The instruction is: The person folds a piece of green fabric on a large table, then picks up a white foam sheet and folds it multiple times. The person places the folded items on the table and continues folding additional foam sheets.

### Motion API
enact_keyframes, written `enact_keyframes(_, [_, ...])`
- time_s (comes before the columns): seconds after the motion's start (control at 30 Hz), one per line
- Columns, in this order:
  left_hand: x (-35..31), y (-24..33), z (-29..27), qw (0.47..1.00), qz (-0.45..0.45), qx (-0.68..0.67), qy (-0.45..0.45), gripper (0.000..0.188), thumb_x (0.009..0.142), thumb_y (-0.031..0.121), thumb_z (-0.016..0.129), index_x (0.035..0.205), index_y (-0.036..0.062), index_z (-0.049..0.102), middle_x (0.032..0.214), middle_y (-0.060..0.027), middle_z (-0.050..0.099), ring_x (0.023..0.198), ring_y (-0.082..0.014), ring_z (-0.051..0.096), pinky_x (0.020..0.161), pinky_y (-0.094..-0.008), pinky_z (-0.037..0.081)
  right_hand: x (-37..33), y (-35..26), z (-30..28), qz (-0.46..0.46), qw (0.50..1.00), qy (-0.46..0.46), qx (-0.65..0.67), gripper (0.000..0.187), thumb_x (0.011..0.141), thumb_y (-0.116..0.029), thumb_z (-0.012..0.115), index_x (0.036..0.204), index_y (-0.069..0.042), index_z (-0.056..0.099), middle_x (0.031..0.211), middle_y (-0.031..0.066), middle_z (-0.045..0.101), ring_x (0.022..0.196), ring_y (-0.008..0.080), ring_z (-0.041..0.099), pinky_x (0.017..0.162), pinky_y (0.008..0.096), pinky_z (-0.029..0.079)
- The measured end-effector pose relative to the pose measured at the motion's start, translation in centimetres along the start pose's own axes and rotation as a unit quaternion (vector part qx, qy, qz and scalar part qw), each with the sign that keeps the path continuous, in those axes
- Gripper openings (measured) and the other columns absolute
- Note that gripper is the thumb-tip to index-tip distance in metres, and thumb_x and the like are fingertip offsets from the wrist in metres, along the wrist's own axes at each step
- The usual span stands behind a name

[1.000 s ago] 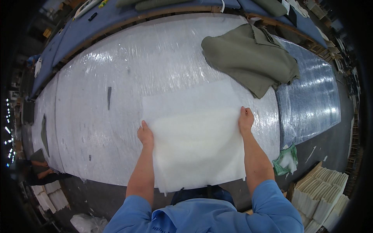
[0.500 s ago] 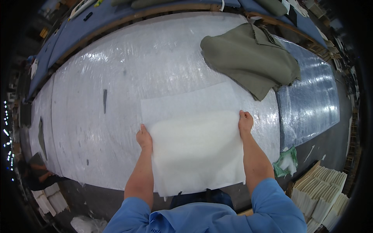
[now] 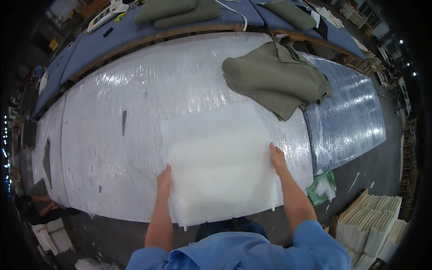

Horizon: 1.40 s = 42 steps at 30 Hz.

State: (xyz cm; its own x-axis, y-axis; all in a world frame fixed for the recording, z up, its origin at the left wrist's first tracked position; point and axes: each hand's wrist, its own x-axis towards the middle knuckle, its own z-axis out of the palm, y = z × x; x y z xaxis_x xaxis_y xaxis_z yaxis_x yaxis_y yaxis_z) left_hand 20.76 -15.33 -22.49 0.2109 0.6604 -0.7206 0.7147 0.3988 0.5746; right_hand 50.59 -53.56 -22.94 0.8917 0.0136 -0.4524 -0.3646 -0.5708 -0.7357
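Observation:
In front of me a soft white foam pad [image 3: 220, 173] with rounded far corners lies on a thin white batting sheet [image 3: 211, 121], which extends beyond it on the far side. My left hand [image 3: 164, 181] is at the pad's left edge, thumb pointing away from me and the other fingers mostly hidden against the side. Along the right edge, slightly farther away, my right hand [image 3: 276, 157] holds the pad in the same manner. Both lie on a wide table [image 3: 94, 135] covered in clear plastic film.
Olive-green fabric [image 3: 279, 76] lies crumpled at the far right. Beyond is a blue-topped table [image 3: 121, 33] with olive cushions [image 3: 180, 13]. A green bag [image 3: 323, 186] and stacked cream foam pieces [image 3: 371, 220] stand at right. Another person [image 3: 38, 209] works at far left.
Both hands have slid nearer to me along the pad's side edges. The whole view has shifted, showing more of the far blue table.

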Motion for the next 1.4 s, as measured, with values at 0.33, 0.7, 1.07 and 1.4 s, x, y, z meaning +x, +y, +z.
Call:
enact_keyframes(0.33, [0.2, -1.1, 3.5, 0.943, 0.197, 0.054, 0.264, 0.047, 0.109, 0.036, 0.048, 0.092, -0.0051, 0.065, 0.088, -0.0186, 0.069, 0.082, -0.0353, 0.062, 0.08, -0.0442, 0.049, 0.5, 2.1, 2.6, -0.111, 0.989, 0.094, -0.018, 0.04, 0.105, -0.033, 0.057, 0.086, 0.002, 0.058, 0.073, 0.0139, 0.055, 0.07, 0.0218, 0.049, 0.07, 0.0393, 0.044])
enact_keyframes(0.7, [2.7, -2.0, 4.0, 0.947, 0.193, 0.098, 0.239, 0.049, 0.11, 0.035, 0.043, 0.1, -0.0061, 0.069, 0.096, -0.0227, 0.071, 0.088, -0.0395, 0.064, 0.085, -0.0456, 0.049, 2.0, 2.7, 3.8, -0.057, 0.996, 0.072, -0.02, 0.036, 0.102, -0.028, 0.06, 0.087, 0.005, 0.064, 0.075, 0.012, 0.062, 0.071, 0.0217, 0.054, 0.071, 0.0389, 0.046])
enact_keyframes(1.07, [2.6, -2.6, 2.0, 0.971, 0.181, -0.084, 0.129, 0.054, 0.11, 0.047, 0.044, 0.108, -0.0009, 0.069, 0.101, -0.0121, 0.071, 0.089, -0.0261, 0.065, 0.078, -0.0416, 0.049, 1.5, 1.9, 0.9, 0.028, 0.994, 0.001, 0.108, 0.049, 0.104, -0.044, 0.059, 0.092, 0.003, 0.069, 0.074, 0.0073, 0.063, 0.07, 0.0209, 0.057, 0.069, 0.0373, 0.048])
enact_keyframes(1.4, [-5.4, -9.3, 0.1, 0.979, 0.137, 0.092, 0.118, 0.049, 0.104, 0.044, 0.058, 0.101, -0.0047, 0.064, 0.086, -0.0169, 0.07, 0.079, -0.0345, 0.066, 0.076, -0.0469, 0.05, -6.7, 6.2, -1.1, -0.044, 0.996, 0.029, -0.069, 0.051, 0.103, -0.047, 0.059, 0.094, 0.003, 0.063, 0.08, 0.0088, 0.06, 0.076, 0.0215, 0.059, 0.071, 0.0372, 0.047])
